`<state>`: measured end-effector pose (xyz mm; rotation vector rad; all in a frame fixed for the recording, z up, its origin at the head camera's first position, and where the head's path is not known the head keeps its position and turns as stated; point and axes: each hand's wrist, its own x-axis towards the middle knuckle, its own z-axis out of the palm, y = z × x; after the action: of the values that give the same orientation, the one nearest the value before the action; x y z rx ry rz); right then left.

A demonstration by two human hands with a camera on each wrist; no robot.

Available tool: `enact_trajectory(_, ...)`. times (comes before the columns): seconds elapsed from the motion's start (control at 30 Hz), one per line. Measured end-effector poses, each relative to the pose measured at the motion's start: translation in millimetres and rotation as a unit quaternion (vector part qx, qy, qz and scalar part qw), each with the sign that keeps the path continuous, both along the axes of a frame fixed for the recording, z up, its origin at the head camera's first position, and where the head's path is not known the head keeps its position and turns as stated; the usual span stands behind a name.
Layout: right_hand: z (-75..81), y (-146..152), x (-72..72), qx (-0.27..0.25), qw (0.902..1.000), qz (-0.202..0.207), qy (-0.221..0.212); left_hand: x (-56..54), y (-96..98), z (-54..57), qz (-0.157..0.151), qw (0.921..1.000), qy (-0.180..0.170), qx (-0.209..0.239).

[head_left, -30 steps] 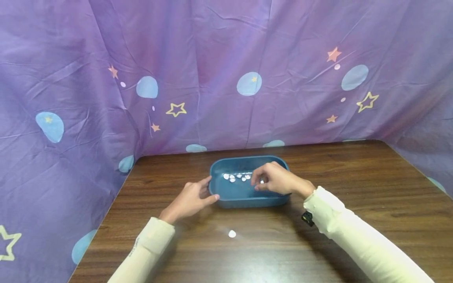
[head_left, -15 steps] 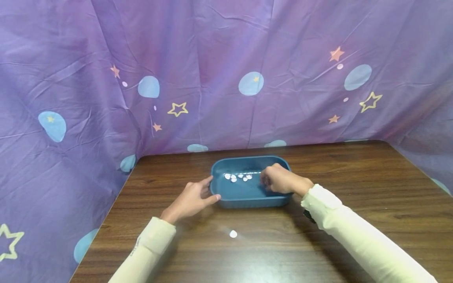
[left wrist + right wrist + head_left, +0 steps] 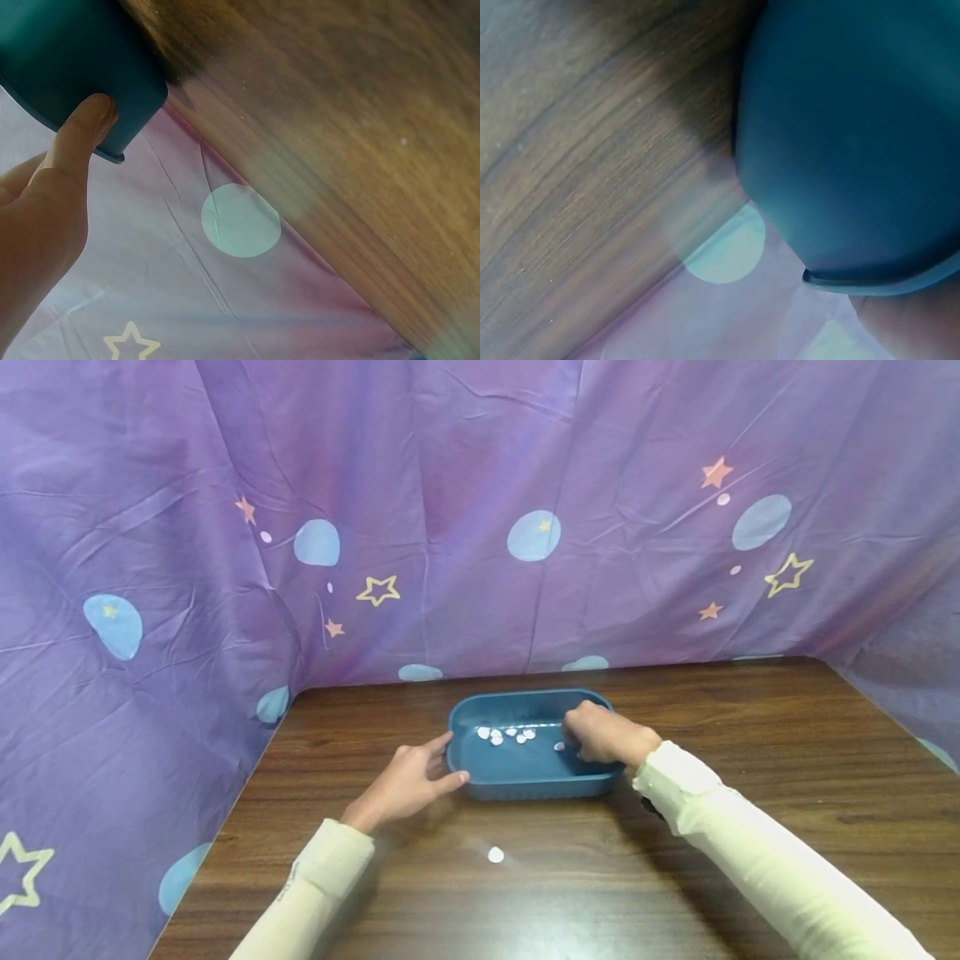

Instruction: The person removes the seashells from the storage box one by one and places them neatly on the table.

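A blue plastic basin point(image 3: 517, 768) stands on the wooden table, with several small, flat, roundish white pieces point(image 3: 497, 737) on its floor. My left hand point(image 3: 405, 781) rests at the basin's left end, thumb by the front corner and fingers extended; in the left wrist view a fingertip touches the outer wall. Over the right end, my right hand point(image 3: 603, 733) reaches down inside with bent fingers. One white piece point(image 3: 558, 747) lies just left of those fingers. The fingertips are hidden, so I cannot tell whether they hold anything. The right wrist view shows mostly the basin's outer wall point(image 3: 847, 142).
Another white piece point(image 3: 496, 855) lies on the table point(image 3: 420, 893) in front of the basin. A purple curtain point(image 3: 465, 468) with stars and blue spots hangs behind the table and along its sides.
My right hand has shifted right inside the basin and its fingers point lower. The white piece hidden half a second ago shows beside it. The left hand keeps its place.
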<state>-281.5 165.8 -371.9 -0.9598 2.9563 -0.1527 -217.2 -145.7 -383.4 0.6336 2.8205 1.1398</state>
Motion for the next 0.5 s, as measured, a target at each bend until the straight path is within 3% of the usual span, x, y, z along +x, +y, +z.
enact_trajectory(0.2, -1.4, -1.1, 0.3, 0.012, 0.9999, 0.009, 0.009, 0.0, -0.1, -0.6, 0.003, 1.0000, -0.001, 0.000)
enact_trajectory(0.5, -1.6, -2.9, 0.1, 0.050, 0.9984, -0.023, 0.016, -0.1, -0.1, 0.2, -0.003, 1.0000, -0.004, 0.001)
